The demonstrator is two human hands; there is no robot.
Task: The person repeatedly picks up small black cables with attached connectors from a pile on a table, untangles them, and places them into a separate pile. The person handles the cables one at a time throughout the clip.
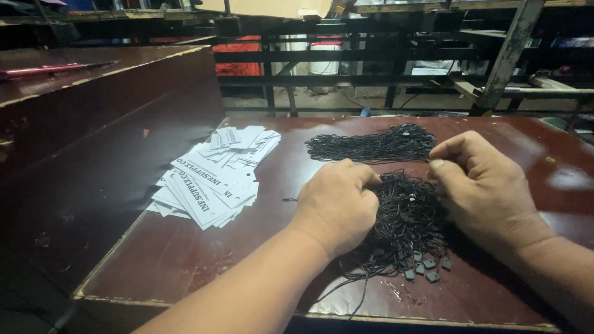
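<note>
my left hand (pixel 337 207) & right hand (pixel 482 185) pinch the black string bundle (pixel 405 226) between fingertips; white tags (pixel 213 176) at 9 o'clock.

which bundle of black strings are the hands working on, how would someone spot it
On the dark red table, look right of the fanned pile of white paper tags. The tangled string bundle lies between the left hand and right hand, with small grey square tabs at its near end, unlike the neater bundle lying untouched behind.

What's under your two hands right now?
A tangled pile of black strings with small grey tabs lies under the left hand and right hand. Whether the fingers pinch a strand is hidden.
</note>
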